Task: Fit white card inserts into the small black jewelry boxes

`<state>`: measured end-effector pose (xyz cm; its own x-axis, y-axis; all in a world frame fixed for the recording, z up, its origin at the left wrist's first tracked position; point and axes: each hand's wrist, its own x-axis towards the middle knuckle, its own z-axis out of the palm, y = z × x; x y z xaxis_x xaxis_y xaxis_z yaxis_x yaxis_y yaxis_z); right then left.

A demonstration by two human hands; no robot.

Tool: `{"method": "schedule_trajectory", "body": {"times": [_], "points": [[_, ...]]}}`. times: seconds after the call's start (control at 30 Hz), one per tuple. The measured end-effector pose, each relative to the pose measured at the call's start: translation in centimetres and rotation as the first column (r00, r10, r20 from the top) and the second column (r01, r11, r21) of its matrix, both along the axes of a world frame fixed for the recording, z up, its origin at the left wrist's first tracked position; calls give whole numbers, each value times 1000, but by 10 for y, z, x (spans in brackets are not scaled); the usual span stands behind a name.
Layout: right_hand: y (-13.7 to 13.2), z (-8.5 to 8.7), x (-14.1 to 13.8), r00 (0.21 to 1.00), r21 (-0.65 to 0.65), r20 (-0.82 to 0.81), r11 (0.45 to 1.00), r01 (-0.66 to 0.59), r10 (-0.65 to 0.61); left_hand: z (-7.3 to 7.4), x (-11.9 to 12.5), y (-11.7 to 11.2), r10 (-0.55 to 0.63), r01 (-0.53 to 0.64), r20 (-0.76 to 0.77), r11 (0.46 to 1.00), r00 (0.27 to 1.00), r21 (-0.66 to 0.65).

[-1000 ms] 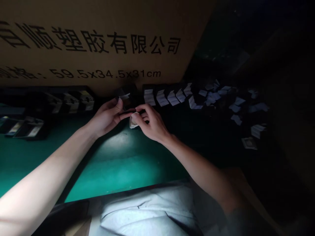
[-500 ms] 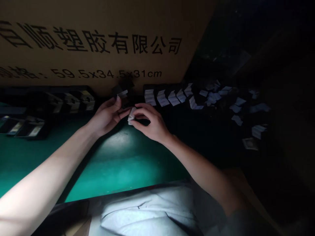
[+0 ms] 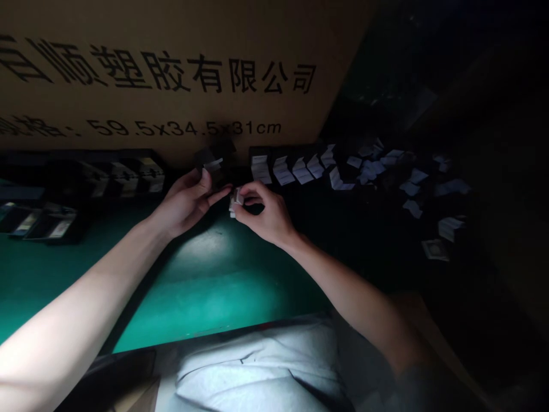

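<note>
My left hand point(image 3: 186, 200) is closed around a small dark box point(image 3: 210, 166) with a pale label, held just above the green mat point(image 3: 206, 292). My right hand point(image 3: 261, 214) pinches a small folded white paper point(image 3: 235, 200) between thumb and fingers, right next to the left fingertips. The two hands almost touch in the middle, in front of the big cardboard carton point(image 3: 171, 74).
A row of folded white papers point(image 3: 295, 169) lies along the carton's foot, with more papers scattered point(image 3: 412, 183) to the right in the dark. Dark trays of small boxes point(image 3: 124, 177) stand at the left. The scene is dim outside the lit patch of mat.
The right hand has folded the white paper tighter and drawn its fingers in around it. The left hand has lifted the dark box slightly; both hands stay in place.
</note>
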<state>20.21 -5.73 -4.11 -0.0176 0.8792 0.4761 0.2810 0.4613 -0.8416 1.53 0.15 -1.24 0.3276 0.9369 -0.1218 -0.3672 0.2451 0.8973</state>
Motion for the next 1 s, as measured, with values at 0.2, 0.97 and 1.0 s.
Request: {"method": "schedule_trajectory", "body": {"times": [0.2,0.97,1.0], "points": [[4,4,0,955,-3,-207,977,215,-211,-1,0,-2,-67,71,-48,994,997,80],[1,7,-1,977,153,-119,969,197,-180,-3,2,-4,-61,119,-265,970,962,210],[1,8,-1,978,150,-113,970,192,-176,-2,2,-4,-61,119,-267,970,962,210]]}}
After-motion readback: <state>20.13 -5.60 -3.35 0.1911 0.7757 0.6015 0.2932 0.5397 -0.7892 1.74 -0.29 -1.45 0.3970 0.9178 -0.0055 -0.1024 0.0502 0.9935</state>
